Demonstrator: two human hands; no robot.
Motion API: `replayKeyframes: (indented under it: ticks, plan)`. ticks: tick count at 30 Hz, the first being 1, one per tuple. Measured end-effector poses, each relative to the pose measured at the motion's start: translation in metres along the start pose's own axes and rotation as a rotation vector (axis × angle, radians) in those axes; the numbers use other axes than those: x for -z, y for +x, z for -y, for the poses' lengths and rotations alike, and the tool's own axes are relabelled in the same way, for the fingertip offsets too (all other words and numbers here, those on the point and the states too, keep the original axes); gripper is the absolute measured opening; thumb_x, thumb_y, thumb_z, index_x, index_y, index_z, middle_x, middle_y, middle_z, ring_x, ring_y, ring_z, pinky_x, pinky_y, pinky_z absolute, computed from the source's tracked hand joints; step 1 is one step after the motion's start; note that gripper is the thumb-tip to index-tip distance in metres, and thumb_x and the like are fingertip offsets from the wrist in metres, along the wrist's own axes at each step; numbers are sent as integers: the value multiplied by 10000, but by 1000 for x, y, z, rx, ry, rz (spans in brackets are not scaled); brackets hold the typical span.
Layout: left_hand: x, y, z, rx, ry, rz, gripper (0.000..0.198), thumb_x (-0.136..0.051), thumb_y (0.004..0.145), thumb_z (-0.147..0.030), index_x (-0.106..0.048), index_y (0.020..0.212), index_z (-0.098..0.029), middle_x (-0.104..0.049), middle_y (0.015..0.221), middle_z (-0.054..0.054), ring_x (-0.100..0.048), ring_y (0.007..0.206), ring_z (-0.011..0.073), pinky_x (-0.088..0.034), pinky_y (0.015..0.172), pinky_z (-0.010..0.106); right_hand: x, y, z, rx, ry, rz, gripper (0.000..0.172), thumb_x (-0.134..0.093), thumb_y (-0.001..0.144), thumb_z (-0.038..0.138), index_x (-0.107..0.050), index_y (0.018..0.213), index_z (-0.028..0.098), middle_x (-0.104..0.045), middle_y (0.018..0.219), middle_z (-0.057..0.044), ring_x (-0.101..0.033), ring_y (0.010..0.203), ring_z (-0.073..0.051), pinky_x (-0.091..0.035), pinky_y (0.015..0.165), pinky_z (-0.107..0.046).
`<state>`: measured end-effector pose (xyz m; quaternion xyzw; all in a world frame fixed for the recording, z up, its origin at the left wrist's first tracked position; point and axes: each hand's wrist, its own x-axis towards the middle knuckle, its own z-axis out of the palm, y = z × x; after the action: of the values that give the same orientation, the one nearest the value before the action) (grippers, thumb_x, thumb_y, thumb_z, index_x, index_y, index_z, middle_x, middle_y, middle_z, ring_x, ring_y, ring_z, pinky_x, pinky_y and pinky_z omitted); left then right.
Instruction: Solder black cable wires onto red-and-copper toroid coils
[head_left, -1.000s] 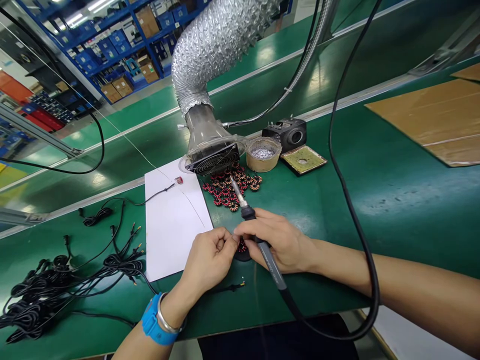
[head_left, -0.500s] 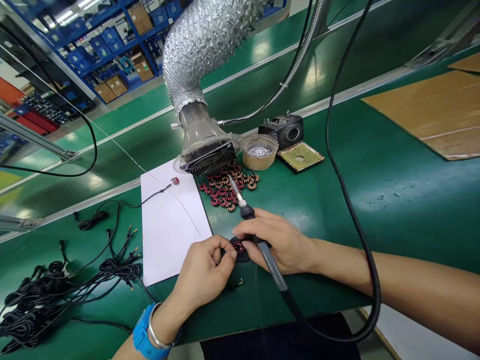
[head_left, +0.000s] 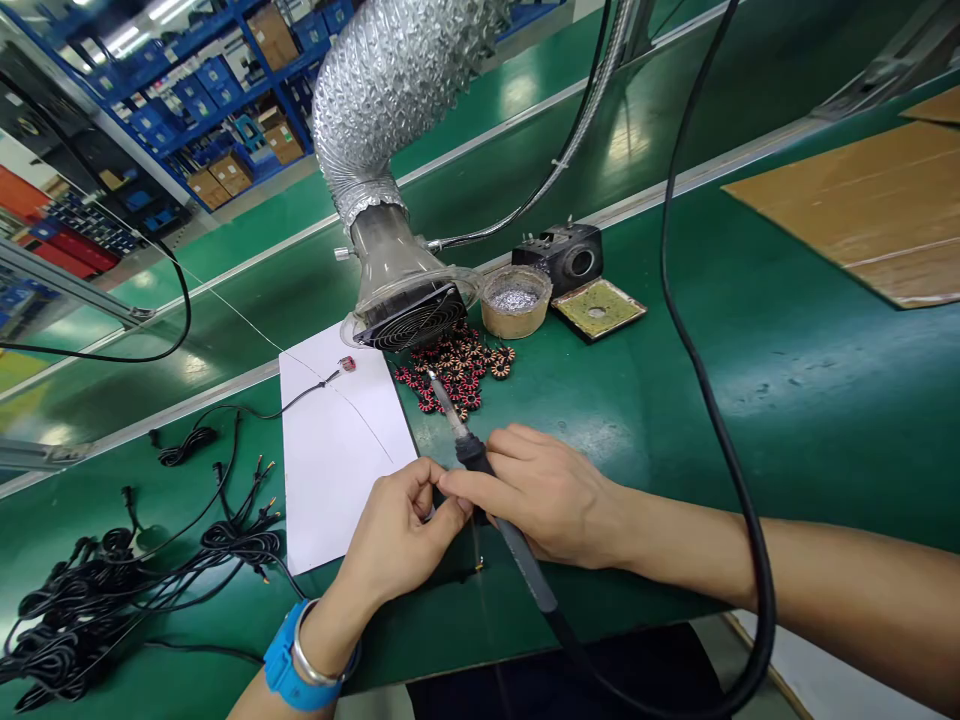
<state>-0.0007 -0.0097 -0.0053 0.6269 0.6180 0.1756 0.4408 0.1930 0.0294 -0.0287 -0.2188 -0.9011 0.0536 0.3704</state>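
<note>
My right hand (head_left: 544, 490) is closed round a soldering iron (head_left: 480, 470) whose metal tip points up-left toward a pile of small red and copper wound coils (head_left: 454, 368). My left hand (head_left: 401, 535), with a blue watch on the wrist, is pinched shut against my right fingertips at the near edge of a white sheet (head_left: 337, 440). What the pinch holds is hidden by the fingers. A black wire end with bare strands (head_left: 469, 572) lies just below both hands.
A silver fume duct with a fan mouth (head_left: 409, 315) hangs behind the coils. A tub of solder dross (head_left: 514, 300), a black iron stand (head_left: 566, 255) and a yellow sponge tray (head_left: 598, 310) sit beyond. Coiled black cables (head_left: 112, 580) lie left; cardboard (head_left: 862, 215) lies right.
The small coil on its black disc, visible between my fingers before, is now covered by my hands. The iron has swung left, and my fingertips have closed together.
</note>
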Motion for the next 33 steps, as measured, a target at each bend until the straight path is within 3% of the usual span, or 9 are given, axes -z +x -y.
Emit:
replayKeyframes:
  ticks: [5,9,12,16,20,26,30,33]
  plan:
    - [1,4,0,57,-25,26,218,-518,880,-351,-575,781,-166,-306,533,-85,-270,499,88,-210,477,220,6,-5,-10,-204,446,6,430,-498,725,70,-508,1147,155,-610,847,-59,-500,766,-195,-453,665,-306]
    - [2,7,-1,69,-96,54,256,-535,879,-380,-595,780,-152,-289,514,-91,-246,484,83,-189,471,222,6,-9,-16,-289,617,9,407,-518,745,50,-484,1132,171,-620,878,-37,-546,803,-166,-478,736,-291]
    - [0,7,0,72,-149,73,309,-540,883,-437,-611,817,-144,-300,533,-86,-237,499,81,-188,478,220,0,-8,-13,-268,579,-11,298,-519,817,76,-502,1098,172,-603,820,-23,-526,762,-158,-460,692,-276]
    - [-3,6,3,58,-157,61,349,-529,887,-478,-618,840,-144,-319,561,-76,-252,518,86,-210,485,217,-10,-5,-5,-120,354,-47,189,-481,870,106,-547,1035,168,-564,742,-29,-437,681,-171,-400,597,-283]
    - [1,1,0,36,-28,22,294,-543,883,-448,-603,857,-161,-278,563,-84,-256,514,89,-215,482,214,-10,-6,-3,-62,228,-73,203,-460,903,129,-561,1076,167,-564,730,-35,-412,661,-180,-378,581,-296]
    - [6,-11,-11,-188,281,-81,160,-632,820,-313,-614,914,-185,-287,533,-93,-315,483,87,-257,488,210,2,-11,-12,-271,471,-118,383,-506,780,42,-508,1138,177,-626,841,-32,-536,784,-178,-484,720,-302]
    - [-4,-13,-5,-450,503,-194,131,-590,864,-261,-646,954,-185,-624,642,-13,-560,552,116,-406,551,224,4,-12,-13,-292,495,-93,380,-502,764,38,-518,1116,179,-625,832,-31,-548,777,-169,-496,708,-286]
    - [-9,-12,2,-580,570,-215,119,-530,908,-186,-639,956,-186,-732,819,27,-668,679,140,-471,639,233,1,-11,-11,-271,490,-80,361,-514,768,53,-523,1108,174,-617,822,-32,-538,760,-168,-495,689,-281]
